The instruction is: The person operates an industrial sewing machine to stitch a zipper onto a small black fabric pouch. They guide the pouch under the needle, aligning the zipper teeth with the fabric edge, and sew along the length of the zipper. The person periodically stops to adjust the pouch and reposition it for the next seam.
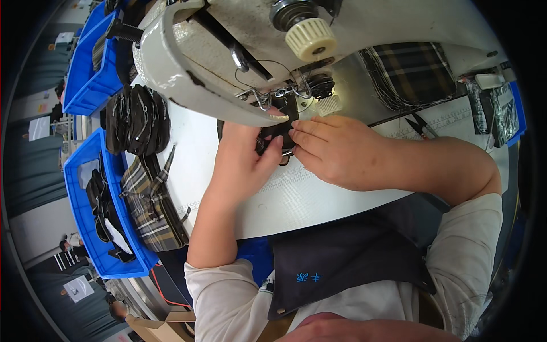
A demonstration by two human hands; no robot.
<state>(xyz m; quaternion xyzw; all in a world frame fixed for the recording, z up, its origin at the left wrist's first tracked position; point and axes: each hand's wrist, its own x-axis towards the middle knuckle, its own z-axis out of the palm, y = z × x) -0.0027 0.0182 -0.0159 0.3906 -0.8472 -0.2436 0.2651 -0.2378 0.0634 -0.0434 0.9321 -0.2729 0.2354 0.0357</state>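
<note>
A dark fabric piece [281, 126] with what looks like a zipper edge lies under the head of a white sewing machine [162, 62], close to its needle area. My left hand [242, 157] grips the piece from the left, thumb bent in toward the fingers, which are partly hidden behind the machine's arm. From the right, my right hand [345, 151] has its fingertips bunched together on the edge of the same piece. A small metal ring or pull [285, 161] sticks out at the near edge of the fabric. The fingers hide most of its shape.
Dark zippered pouches [139, 119] are stacked at left, above plaid fabric pieces [151, 202]. Blue bins [108, 268] stand beyond. At right lie a plaid panel [413, 74], small scissors [421, 125] and packaged dark items [504, 111]. A ruler strip [456, 115] runs along the white table [273, 214].
</note>
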